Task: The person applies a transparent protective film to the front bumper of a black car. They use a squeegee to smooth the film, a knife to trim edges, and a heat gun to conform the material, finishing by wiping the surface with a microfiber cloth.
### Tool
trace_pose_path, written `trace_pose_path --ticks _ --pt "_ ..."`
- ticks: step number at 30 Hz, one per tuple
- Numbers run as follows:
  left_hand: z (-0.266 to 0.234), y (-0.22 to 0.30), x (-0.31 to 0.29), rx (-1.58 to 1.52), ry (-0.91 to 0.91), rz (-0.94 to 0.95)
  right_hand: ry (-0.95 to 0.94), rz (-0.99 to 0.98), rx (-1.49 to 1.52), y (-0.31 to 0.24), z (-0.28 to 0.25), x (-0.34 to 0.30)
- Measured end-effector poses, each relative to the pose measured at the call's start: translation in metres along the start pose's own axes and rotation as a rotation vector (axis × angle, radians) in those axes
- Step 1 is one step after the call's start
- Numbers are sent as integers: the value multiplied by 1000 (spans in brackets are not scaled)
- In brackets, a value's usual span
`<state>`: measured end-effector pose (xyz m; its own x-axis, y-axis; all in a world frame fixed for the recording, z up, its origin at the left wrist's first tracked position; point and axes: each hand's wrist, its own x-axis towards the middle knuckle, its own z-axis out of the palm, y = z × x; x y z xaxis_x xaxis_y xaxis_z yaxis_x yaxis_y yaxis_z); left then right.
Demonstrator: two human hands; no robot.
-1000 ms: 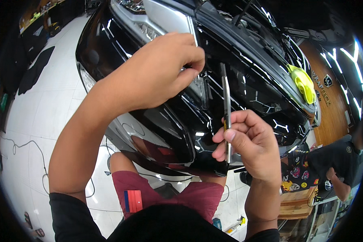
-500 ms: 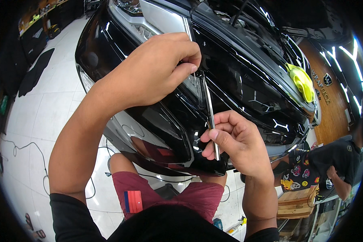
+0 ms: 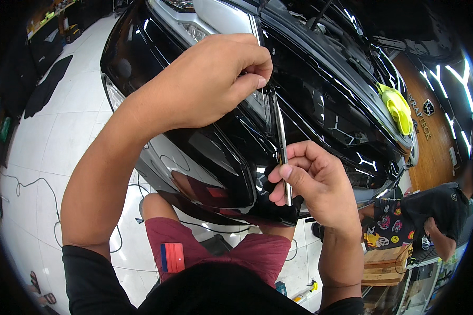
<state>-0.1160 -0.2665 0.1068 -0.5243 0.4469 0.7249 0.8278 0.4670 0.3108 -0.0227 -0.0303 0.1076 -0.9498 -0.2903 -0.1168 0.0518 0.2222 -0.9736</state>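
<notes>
Since a second ago the thin chrome strip (image 3: 282,152) has swung from a slight rightward lean to nearly upright, and both ends of it have drifted left against the glossy black car panel (image 3: 215,157), so it now lies closer along the panel's edge; I judge that I am lining it up with the seam there. My left hand (image 3: 210,84) pinches the strip's top end between thumb and forefinger, the other fingers curled in above it. My right hand (image 3: 312,181) grips the lower end, thumb pressed flat on the front of the strip and fingers wrapped behind, so the strip runs taut from one hand down to the other, right against the dark bodywork. Below the panel my knee in maroon shorts (image 3: 220,249) rests over the white tiled floor (image 3: 52,142), with a small red and blue squeegee (image 3: 172,257) on my thigh. Farther right, a yellow-green cloth (image 3: 397,107) lies on the car, and another person in a black shirt (image 3: 431,210) crouches near a wooden pallet (image 3: 386,265).
</notes>
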Motion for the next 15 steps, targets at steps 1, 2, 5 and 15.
trace_pose_path --ticks 1,2,5,15 --pt "0 0 0 -19 -2 -9 0 -1 0 0 0 1" --pt "0 0 0 -28 -4 -9 3 1 -5 -1 0 1" --pt "-1 -1 -1 -42 0 -4 12 10 -14 -1 1 0" --pt "-4 1 -9 -108 -18 -70 4 15 7 2 -2 -8"
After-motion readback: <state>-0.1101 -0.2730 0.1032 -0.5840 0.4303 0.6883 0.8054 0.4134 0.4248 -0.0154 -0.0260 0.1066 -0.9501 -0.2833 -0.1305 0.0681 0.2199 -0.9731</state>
